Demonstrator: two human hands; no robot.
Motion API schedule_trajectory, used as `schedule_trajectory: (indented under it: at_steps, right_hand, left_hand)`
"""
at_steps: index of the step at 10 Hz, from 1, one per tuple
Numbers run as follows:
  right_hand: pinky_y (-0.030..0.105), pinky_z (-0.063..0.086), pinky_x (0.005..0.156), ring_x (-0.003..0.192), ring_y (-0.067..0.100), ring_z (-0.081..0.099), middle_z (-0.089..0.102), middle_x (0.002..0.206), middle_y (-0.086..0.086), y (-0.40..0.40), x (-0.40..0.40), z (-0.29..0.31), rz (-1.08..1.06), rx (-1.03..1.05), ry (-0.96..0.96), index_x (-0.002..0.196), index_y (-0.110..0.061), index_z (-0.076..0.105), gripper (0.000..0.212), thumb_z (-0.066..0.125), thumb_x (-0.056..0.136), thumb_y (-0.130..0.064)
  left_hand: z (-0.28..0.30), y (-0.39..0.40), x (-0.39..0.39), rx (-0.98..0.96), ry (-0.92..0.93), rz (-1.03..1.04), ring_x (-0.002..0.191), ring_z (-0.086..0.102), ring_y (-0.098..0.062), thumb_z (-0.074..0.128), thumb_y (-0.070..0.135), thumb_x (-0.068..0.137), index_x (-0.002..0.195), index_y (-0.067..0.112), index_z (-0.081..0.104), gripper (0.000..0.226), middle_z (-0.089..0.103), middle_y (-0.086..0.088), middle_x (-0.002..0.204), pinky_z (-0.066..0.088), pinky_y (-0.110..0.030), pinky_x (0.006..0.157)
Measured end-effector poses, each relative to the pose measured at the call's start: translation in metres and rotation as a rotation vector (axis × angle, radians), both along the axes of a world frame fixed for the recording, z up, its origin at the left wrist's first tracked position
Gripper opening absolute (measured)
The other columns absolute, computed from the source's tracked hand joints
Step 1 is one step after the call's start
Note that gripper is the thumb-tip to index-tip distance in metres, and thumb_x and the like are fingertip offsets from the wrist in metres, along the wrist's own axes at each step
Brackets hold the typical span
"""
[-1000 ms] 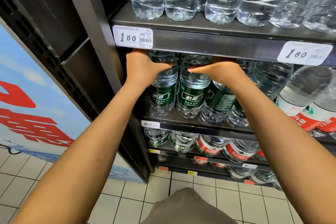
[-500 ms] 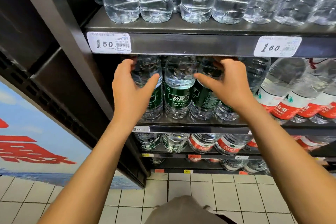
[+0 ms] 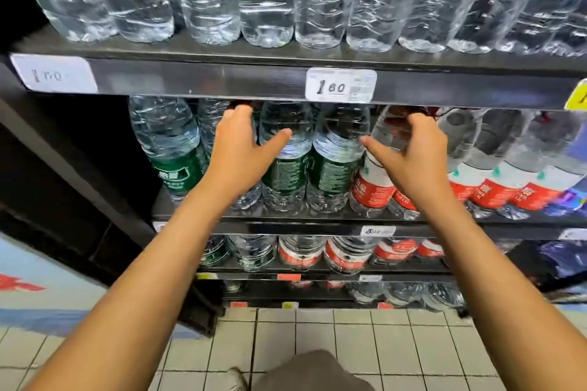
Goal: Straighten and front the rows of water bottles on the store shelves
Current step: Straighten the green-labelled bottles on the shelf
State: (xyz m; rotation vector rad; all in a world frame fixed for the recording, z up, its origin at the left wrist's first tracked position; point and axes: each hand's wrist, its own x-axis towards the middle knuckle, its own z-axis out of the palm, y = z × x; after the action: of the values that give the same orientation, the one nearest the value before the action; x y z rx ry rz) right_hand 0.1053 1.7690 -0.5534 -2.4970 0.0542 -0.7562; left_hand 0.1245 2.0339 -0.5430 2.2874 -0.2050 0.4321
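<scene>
On the middle dark metal shelf [image 3: 317, 220], both hands have moved rightward along the row. The left hand [image 3: 241, 149] now grips a clear green-labelled plastic water bottle [image 3: 251, 194]; the right hand [image 3: 409, 155] grips a clear red-labelled plastic bottle [image 3: 371, 181], so fronting probably continues there.

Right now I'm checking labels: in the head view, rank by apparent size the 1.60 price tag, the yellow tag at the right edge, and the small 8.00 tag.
1. 1.60 price tag
2. 8.00 tag
3. yellow tag, though the frame crops it, so its rank is unsure.

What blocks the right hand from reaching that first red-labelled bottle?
Nothing visible: the right hand is already at the red-labelled bottle, its fingers curled over the bottle's shoulder just beneath the shelf edge above, which leaves little room overhead.
</scene>
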Motion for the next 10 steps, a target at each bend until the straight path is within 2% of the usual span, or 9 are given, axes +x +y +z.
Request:
schedule_trajectory:
  at_steps: [1, 2, 3, 4, 5, 6, 7, 9, 10]
  right_hand:
    - [0.038, 0.043, 0.065, 0.072, 0.028, 0.056, 0.061, 0.072, 0.012, 0.001, 0.010, 0.009, 0.039, -0.070, 0.020, 0.074, -0.005, 0.058, 0.054, 0.070, 0.080, -0.058]
    - [0.031, 0.022, 0.046, 0.044, 0.020, 0.033, 0.033, 0.044, 0.007, 0.013, 0.020, 0.021, 0.075, -0.163, 0.058, 0.049, -0.010, 0.032, 0.067, 0.064, 0.086, -0.056]
    - [0.029, 0.027, 0.049, 0.052, 0.027, 0.047, 0.045, 0.048, 0.010, 0.021, 0.035, 0.024, 0.063, -0.256, 0.242, 0.050, -0.003, 0.047, 0.068, 0.055, 0.091, -0.057]
    - [0.030, 0.039, 0.070, 0.095, 0.030, 0.065, 0.071, 0.094, 0.016, 0.033, 0.048, 0.029, 0.075, -0.431, 0.458, 0.105, -0.004, 0.071, 0.073, 0.037, 0.093, -0.068]
    - [0.039, 0.034, 0.107, 0.137, 0.029, 0.042, 0.046, 0.149, 0.004, 0.044, 0.055, 0.043, 0.043, -0.226, 0.752, 0.144, -0.029, 0.045, 0.091, 0.025, 0.079, -0.088]
    - [0.035, 0.029, 0.111, 0.140, 0.029, 0.036, 0.037, 0.155, 0.004, 0.042, 0.055, 0.048, 0.047, -0.139, 0.801, 0.147, -0.024, 0.040, 0.077, 0.035, 0.089, -0.075]
    - [0.031, 0.042, 0.092, 0.122, 0.032, 0.053, 0.058, 0.132, 0.015, 0.036, 0.048, 0.052, 0.040, -0.200, 0.799, 0.125, -0.007, 0.060, 0.044, 0.041, 0.101, -0.038]
    - [0.035, 0.034, 0.104, 0.132, 0.030, 0.043, 0.048, 0.144, 0.015, 0.034, 0.050, 0.069, 0.116, -0.176, 0.912, 0.138, -0.005, 0.050, 0.043, 0.039, 0.104, -0.029]
    - [0.035, 0.030, 0.115, 0.139, 0.020, 0.038, 0.040, 0.153, 0.002, 0.039, 0.051, 0.064, 0.365, 0.012, 0.619, 0.148, -0.020, 0.041, 0.049, 0.051, 0.101, -0.031]
  left_hand:
    - [0.006, -0.011, 0.009, 0.054, 0.053, 0.073, 0.055, 0.027, -0.017, 0.071, 0.047, 0.085, 0.060, 0.016, 0.026, 0.060, 0.026, -0.001, 0.058, 0.018, -0.033, 0.050]
    - [0.015, -0.014, 0.020, -0.048, 0.187, 0.084, 0.046, 0.021, -0.017, 0.072, 0.044, 0.084, 0.053, 0.014, 0.028, 0.062, 0.023, -0.004, 0.049, 0.018, -0.028, 0.048]
    - [0.023, -0.015, 0.032, 0.017, 0.334, 0.144, 0.047, 0.033, -0.018, 0.070, 0.051, 0.082, 0.049, 0.010, 0.036, 0.062, 0.035, -0.005, 0.045, 0.027, -0.030, 0.051]
    - [0.031, -0.018, 0.041, 0.117, 0.430, 0.100, 0.063, 0.052, -0.013, 0.062, 0.068, 0.079, 0.071, 0.013, 0.067, 0.055, 0.061, 0.002, 0.065, 0.040, -0.029, 0.060]
    - [0.037, -0.015, 0.046, 0.052, 0.448, -0.023, 0.085, 0.054, -0.008, 0.065, 0.064, 0.081, 0.125, 0.032, 0.063, 0.054, 0.064, 0.012, 0.111, 0.045, -0.023, 0.071]
    - [0.038, -0.014, 0.049, -0.030, 0.473, -0.126, 0.118, 0.054, -0.016, 0.068, 0.056, 0.084, 0.139, 0.029, 0.053, 0.063, 0.056, 0.007, 0.139, 0.045, -0.031, 0.095]
    - [0.033, -0.012, 0.054, -0.037, 0.492, -0.154, 0.133, 0.046, -0.020, 0.066, 0.053, 0.087, 0.143, 0.025, 0.049, 0.065, 0.049, 0.005, 0.147, 0.036, -0.033, 0.110]
    - [0.033, -0.012, 0.055, 0.120, 0.392, -0.235, 0.143, 0.033, -0.019, 0.059, 0.051, 0.093, 0.148, 0.029, 0.040, 0.063, 0.038, 0.005, 0.155, 0.024, -0.039, 0.120]
    - [0.033, -0.018, 0.058, 0.141, 0.328, -0.196, 0.146, 0.027, -0.018, 0.058, 0.050, 0.093, 0.148, 0.032, 0.038, 0.061, 0.034, 0.005, 0.157, 0.019, -0.037, 0.121]
